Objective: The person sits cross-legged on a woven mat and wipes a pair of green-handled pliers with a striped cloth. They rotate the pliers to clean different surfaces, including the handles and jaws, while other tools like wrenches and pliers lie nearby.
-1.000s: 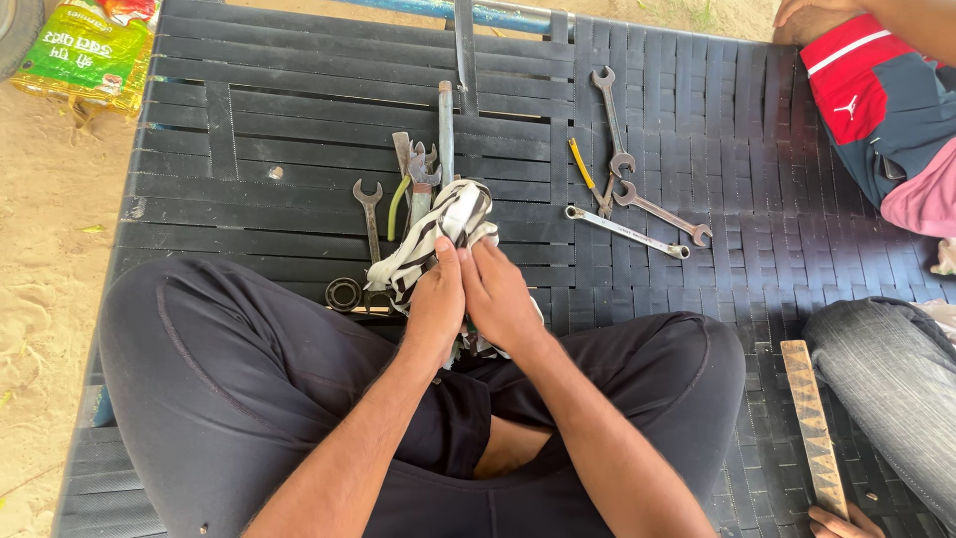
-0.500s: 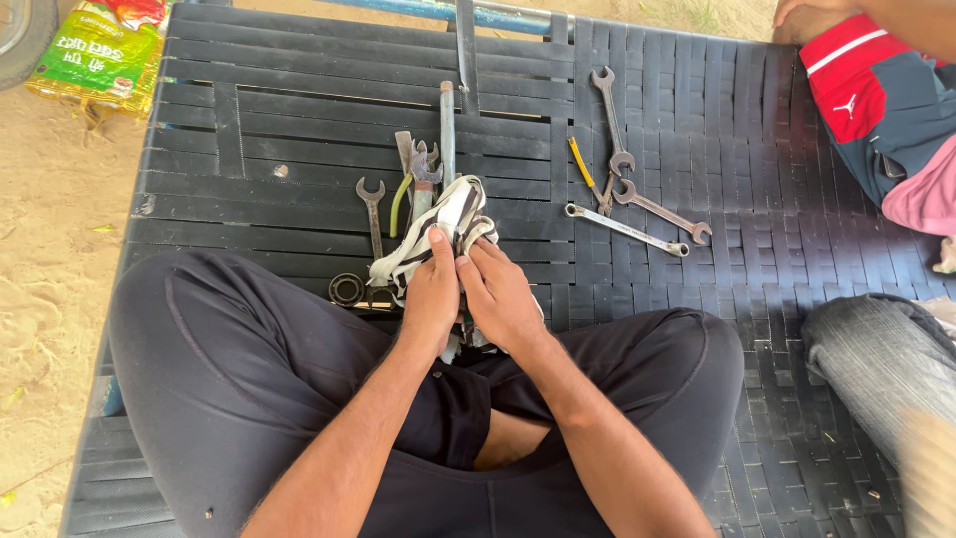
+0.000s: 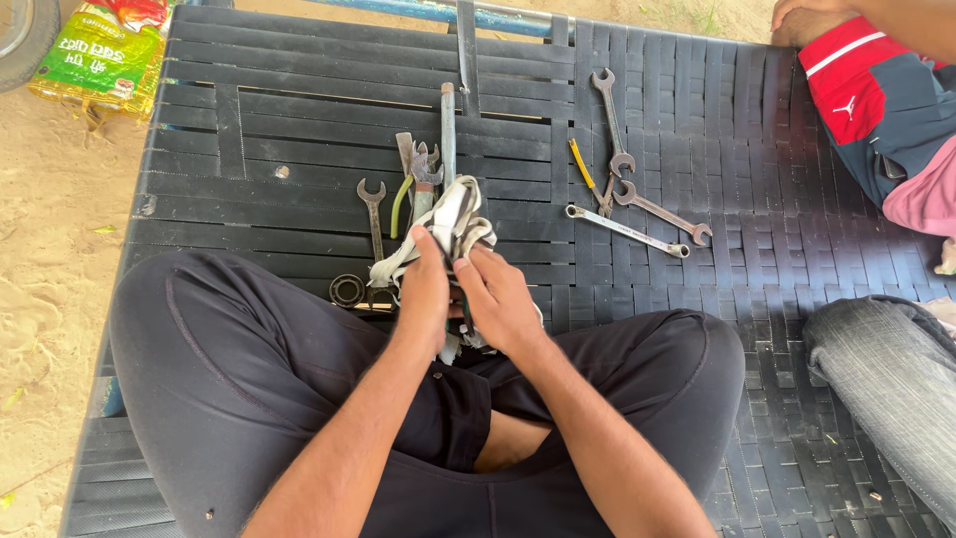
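a black woven-strap cot (image 3: 299, 110) carries scattered spanners (image 3: 637, 214), pliers (image 3: 403, 194) and a rubber ring (image 3: 348, 290).

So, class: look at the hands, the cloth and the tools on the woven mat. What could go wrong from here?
1. Both hands, left hand and right hand, bunch the white cloth over something hidden; it might slip from their grip.
2. The small ring could fall through the woven mat where its straps gap.
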